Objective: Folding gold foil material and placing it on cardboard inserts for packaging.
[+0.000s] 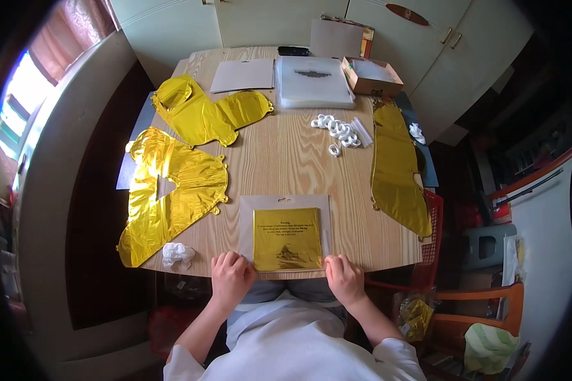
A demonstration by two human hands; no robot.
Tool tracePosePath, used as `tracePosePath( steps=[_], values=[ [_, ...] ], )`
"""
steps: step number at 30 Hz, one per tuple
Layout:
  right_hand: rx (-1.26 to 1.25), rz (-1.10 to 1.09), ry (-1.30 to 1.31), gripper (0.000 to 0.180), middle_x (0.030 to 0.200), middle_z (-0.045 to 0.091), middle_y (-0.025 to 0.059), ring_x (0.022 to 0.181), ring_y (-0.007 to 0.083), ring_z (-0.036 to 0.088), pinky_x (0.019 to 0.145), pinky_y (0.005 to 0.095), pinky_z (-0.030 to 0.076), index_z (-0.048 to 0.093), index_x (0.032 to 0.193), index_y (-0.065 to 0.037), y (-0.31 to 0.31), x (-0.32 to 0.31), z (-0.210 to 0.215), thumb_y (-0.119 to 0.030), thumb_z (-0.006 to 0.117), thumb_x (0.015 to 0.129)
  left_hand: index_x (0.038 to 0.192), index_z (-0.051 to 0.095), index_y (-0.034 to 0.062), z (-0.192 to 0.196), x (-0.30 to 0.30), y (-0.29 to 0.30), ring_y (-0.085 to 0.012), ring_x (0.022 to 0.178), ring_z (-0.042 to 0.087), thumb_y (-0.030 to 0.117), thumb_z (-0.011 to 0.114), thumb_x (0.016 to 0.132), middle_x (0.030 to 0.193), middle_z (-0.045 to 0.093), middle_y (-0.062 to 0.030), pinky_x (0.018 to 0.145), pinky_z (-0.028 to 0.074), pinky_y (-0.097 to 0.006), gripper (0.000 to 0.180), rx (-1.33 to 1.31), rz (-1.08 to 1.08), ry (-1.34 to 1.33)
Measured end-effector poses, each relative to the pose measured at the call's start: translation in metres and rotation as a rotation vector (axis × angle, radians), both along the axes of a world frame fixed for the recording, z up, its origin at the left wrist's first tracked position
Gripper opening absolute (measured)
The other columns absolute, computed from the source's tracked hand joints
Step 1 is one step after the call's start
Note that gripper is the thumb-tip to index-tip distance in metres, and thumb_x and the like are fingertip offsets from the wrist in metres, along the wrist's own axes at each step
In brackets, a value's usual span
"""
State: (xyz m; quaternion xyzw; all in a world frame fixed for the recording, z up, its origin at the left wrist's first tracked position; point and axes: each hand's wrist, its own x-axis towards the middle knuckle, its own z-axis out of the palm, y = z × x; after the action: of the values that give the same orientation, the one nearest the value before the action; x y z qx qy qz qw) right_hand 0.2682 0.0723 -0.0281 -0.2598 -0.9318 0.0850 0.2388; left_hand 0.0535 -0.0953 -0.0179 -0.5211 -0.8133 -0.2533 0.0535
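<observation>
A flat, folded gold foil packet (287,244) with dark print lies on a pale card (246,219) with a hanging hole at its far edge. Both are at the table's near edge, in front of my body. My left hand (232,278) is closed at the card's near left corner, fingers curled in. At the near right corner, my right hand (345,277) is closed the same way, thumb side toward the packet. What lies inside the fingers is mostly hidden. A crumpled white tissue (178,255) sits left of my left hand.
Gold foil balloons lie flat at left (178,178), far left (203,114) and right (394,165). White ribbon rolls (340,132) sit right of centre. Clear plastic sleeves (314,92), a cardboard box (372,82) and pale cards (243,75) are at the back. A wooden chair (476,295) stands right.
</observation>
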Motion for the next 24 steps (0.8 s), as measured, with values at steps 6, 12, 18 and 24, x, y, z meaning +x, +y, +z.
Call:
tracePosePath(
  steps=[6,12,18,24],
  values=[
    [-0.076,-0.114,-0.046,0.013,0.088,0.053,0.0089,0.07,0.0291,0.063,0.056,0.0398,0.053,0.055,0.093,-0.01,-0.006,-0.001,0.0,-0.005,0.064,0.084,0.084,0.051,0.0038,-0.001,0.001,0.001,-0.0344,0.078,0.057,-0.004,0.062,0.072,0.096,0.053,-0.0148,0.066,0.048,-0.04,0.018,0.074,0.081,-0.164],
    [-0.047,-0.094,-0.01,0.015,0.1,0.057,0.0067,0.073,0.0269,0.064,0.057,0.0376,0.055,0.06,0.1,-0.009,-0.006,0.0,-0.001,-0.004,0.059,0.086,0.094,0.057,0.0039,0.012,0.005,-0.004,-0.033,0.101,0.057,-0.001,0.062,0.07,0.108,0.055,-0.0143,0.083,0.047,-0.046,0.025,-0.046,0.027,-0.042],
    [0.119,0.123,-0.093,0.025,0.117,0.065,-0.0012,0.063,0.0131,0.064,0.055,0.0281,0.055,0.07,0.109,-0.011,-0.027,-0.007,0.008,-0.011,0.061,0.085,0.123,0.059,0.0043,0.016,0.057,0.022,-0.028,0.129,0.048,0.013,0.063,0.077,0.135,0.053,-0.0129,0.107,0.037,-0.043,0.047,-0.1,-0.32,0.015],
    [0.043,0.086,0.007,0.027,0.114,0.069,-0.0001,0.055,0.0154,0.062,0.052,0.0271,0.054,0.071,0.11,-0.013,-0.026,-0.006,-0.001,-0.011,0.061,0.085,0.13,0.054,0.0033,-0.004,0.056,0.015,-0.026,0.13,0.049,0.017,0.061,0.083,0.137,0.054,-0.0121,0.11,0.035,-0.041,0.05,-0.137,-0.316,-0.029]
  ],
)
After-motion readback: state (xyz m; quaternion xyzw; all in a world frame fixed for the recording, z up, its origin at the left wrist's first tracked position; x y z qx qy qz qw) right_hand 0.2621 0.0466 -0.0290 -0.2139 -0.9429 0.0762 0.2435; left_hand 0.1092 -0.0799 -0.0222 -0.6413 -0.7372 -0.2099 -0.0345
